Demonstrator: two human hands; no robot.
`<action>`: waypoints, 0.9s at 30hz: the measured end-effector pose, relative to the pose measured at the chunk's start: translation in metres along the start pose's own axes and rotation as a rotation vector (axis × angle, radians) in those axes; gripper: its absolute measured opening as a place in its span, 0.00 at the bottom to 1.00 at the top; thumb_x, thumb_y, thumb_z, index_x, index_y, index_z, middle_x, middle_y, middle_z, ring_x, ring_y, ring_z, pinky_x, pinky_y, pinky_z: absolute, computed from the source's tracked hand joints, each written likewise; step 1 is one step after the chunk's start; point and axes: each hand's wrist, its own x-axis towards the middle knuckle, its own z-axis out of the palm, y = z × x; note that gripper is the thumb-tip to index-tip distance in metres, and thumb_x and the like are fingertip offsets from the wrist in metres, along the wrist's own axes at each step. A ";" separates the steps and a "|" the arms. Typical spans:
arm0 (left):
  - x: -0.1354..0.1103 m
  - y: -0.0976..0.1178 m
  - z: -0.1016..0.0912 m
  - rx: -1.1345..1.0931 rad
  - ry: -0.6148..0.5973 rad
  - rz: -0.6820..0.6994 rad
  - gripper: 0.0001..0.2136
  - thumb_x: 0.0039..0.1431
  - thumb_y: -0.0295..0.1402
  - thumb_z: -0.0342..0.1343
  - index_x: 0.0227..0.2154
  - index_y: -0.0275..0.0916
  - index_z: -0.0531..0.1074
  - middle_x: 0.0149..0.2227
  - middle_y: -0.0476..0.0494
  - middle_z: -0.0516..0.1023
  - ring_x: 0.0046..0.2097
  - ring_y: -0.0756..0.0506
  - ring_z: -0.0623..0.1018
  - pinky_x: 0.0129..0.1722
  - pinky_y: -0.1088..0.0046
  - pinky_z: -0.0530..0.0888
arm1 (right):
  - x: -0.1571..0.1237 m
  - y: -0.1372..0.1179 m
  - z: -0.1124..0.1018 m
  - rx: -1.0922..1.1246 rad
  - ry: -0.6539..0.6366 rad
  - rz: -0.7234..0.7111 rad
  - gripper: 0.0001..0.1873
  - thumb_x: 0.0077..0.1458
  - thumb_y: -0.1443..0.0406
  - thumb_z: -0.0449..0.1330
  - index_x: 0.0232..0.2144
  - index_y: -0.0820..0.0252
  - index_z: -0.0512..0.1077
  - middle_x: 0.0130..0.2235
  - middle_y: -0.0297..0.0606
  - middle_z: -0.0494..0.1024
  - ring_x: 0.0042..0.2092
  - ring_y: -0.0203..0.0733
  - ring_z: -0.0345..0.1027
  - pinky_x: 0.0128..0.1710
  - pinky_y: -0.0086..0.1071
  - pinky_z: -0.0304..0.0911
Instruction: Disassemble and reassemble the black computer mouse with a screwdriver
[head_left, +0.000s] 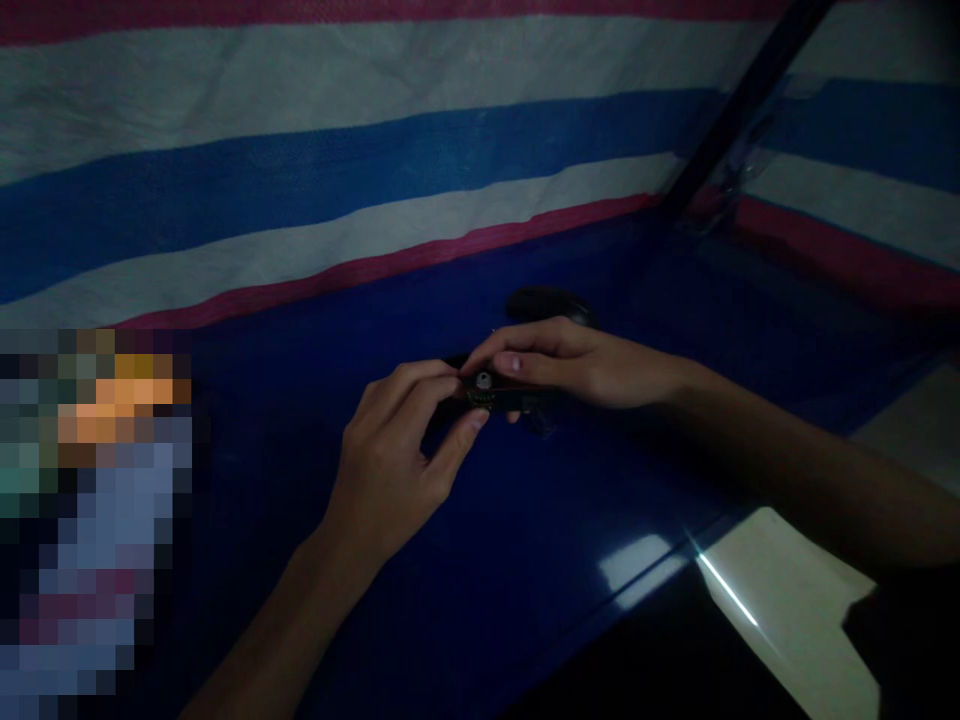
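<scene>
Between my two hands is a small dark device with a bit of circuit board showing and a round, light grey part on top. Its exact kind is too dark to make out. My left hand grips its left end, thumb at the near edge and fingers over the far side. My right hand is closed over its right part, with the fingertips by the round part. Just beyond the right hand lies a smooth, rounded black shell, partly hidden by that hand. A small, clear-looking piece shows below the right hand.
The shiny dark blue tabletop has its near edge at lower right, with pale floor beyond. Striped sheeting hangs behind, and a dark post stands at the back right corner. A pixelated patch covers the left side.
</scene>
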 end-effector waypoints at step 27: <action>0.000 0.003 -0.005 -0.046 0.065 -0.204 0.11 0.57 0.37 0.57 0.43 0.44 0.71 0.40 0.49 0.80 0.41 0.45 0.79 0.42 0.67 0.74 | 0.001 0.003 0.002 -0.239 0.138 -0.104 0.19 0.61 0.53 0.55 0.42 0.65 0.68 0.34 0.35 0.74 0.27 0.28 0.67 0.25 0.23 0.62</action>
